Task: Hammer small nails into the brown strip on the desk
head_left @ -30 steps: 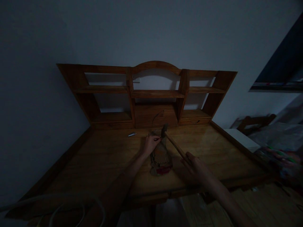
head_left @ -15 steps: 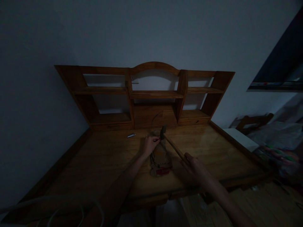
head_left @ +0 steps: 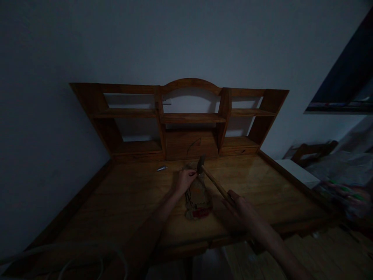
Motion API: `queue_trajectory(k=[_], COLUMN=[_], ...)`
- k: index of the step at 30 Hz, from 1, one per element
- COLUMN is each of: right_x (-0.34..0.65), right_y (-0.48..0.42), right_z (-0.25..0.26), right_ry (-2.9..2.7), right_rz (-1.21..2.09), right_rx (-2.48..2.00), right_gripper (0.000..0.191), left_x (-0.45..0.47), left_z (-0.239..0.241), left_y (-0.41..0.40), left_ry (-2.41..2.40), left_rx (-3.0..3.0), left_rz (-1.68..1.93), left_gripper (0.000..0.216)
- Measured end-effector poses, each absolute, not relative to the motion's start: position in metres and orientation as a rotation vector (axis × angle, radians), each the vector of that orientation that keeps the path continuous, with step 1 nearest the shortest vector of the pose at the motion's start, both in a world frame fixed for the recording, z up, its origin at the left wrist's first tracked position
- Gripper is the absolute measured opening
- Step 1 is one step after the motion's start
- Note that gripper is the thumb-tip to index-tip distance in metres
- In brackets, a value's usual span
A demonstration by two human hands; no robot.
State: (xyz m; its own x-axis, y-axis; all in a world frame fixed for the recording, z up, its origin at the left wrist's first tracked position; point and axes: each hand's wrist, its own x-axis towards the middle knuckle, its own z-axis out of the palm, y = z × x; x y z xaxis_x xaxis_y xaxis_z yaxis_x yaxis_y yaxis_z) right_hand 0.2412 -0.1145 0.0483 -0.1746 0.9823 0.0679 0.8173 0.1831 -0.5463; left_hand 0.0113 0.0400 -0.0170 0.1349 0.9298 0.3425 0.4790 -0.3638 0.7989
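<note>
My right hand (head_left: 236, 204) is closed around the wooden handle of a hammer (head_left: 217, 184). The hammer's dark head is low over the far end of a brownish piece (head_left: 199, 196) with a red patch at its near end, which lies on the wooden desk (head_left: 131, 202). At that far end my left hand (head_left: 186, 179) pinches with thumb and finger close beside the hammer head. Whatever sits between those fingertips is too small and dark to make out. Left of it, some small shiny metal pieces (head_left: 162, 168) lie on the desk.
A wooden shelf unit (head_left: 192, 117) stands along the desk's back edge, against the wall. To the right are a white surface (head_left: 300, 173), a wooden chair back (head_left: 314, 149) and plastic-wrapped items (head_left: 344, 167). Pale curved rods (head_left: 87, 245) show at lower left.
The view has shifted slightly. Both hands keep nearly the same pose, with the hammer head still beside the left fingertips.
</note>
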Motion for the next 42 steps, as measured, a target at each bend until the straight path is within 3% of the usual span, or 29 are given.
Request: queue_trajectory(k=[26, 34, 42], right_x=[0.236, 0.239, 0.241], right_y=[-0.101, -0.104, -0.103], right_z=[0.031, 0.027, 0.015], right_ry=[-1.912, -1.98, -2.033], right_rz=[0.501, 0.503, 0.543], right_rx=[-1.549, -1.412, -1.342], right_gripper=[0.03, 0.024, 0.033], left_x=[0.015, 0.015, 0.013], left_z=[-0.011, -0.008, -0.013], left_y=[0.034, 0.033, 0.038], left_ry=[1.327, 1.332, 1.346], left_rx=[1.937, 1.942, 2.001], left_rz=[1.196, 1.186, 1.166], left_gripper=[0.017, 0.017, 0.017])
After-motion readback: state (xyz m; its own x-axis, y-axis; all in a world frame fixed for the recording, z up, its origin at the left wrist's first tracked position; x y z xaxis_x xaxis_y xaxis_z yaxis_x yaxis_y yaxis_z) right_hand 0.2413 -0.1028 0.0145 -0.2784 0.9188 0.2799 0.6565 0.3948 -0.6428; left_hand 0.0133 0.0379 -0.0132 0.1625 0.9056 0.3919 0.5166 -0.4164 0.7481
